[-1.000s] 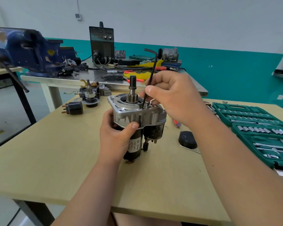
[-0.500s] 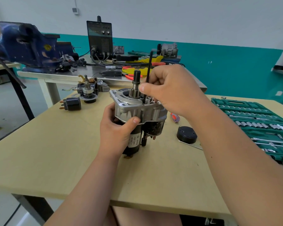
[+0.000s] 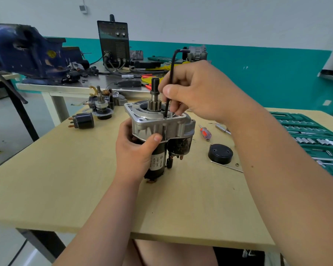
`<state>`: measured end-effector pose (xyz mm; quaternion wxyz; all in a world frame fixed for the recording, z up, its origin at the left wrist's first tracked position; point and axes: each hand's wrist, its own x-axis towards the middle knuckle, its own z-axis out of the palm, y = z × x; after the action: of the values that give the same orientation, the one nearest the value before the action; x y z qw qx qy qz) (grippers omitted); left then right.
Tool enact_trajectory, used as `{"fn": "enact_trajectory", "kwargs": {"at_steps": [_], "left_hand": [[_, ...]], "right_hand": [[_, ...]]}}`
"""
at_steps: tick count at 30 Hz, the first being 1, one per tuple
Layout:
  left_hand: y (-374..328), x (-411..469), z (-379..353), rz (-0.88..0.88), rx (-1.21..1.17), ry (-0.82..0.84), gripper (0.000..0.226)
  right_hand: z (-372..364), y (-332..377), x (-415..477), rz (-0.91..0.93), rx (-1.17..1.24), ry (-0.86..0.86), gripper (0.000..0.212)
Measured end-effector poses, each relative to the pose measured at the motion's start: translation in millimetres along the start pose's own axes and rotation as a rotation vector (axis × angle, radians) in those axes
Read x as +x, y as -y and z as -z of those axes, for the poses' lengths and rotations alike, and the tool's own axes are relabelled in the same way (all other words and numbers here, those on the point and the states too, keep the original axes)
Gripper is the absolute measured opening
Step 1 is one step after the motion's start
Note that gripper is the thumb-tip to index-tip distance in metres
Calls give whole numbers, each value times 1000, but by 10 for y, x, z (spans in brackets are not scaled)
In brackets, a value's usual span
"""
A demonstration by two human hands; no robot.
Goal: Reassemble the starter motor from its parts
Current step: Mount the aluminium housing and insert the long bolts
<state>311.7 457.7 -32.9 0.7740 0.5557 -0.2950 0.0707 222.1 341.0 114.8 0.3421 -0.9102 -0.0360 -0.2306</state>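
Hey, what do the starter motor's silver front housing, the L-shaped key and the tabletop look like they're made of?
Front housing: likely cast aluminium, going by the matte silver-grey surface, ribs and rounded cast edges.
L-shaped key: probably steel with a black finish; it is a thin, dark, straight rod.
Tabletop: pale wood or wood-look laminate, smooth and uniform with a faint sheen. I cannot tell which.

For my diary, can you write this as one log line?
left hand: grips starter motor | right hand: pinches hex key, tip in housing
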Motion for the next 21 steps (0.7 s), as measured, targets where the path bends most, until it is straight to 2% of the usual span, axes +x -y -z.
{"fn": "enact_trajectory", "kwargs": {"at_steps": [2, 5, 7, 10, 13, 21], "left_hand": [[3, 3, -1, 2, -2, 1, 71], [15, 5, 1, 8, 7, -1, 72], [17, 3, 7, 18, 18, -12, 70], [4, 9, 4, 20, 18, -33, 64], [-12, 15, -67, -11, 33, -7, 63], [78, -54, -824, 2, 15, 89, 49]], "right_hand": [[-10, -2, 7, -17, -19, -51, 13], [-118, -59, 24, -12, -202, -229, 37], [-183, -70, 30, -7, -267, -298, 42], [-180, -73, 9, 2, -226, -225, 29], [-90, -100, -44, -27, -51, -93, 13], [486, -458, -284, -212, 39, -23, 17]]}}
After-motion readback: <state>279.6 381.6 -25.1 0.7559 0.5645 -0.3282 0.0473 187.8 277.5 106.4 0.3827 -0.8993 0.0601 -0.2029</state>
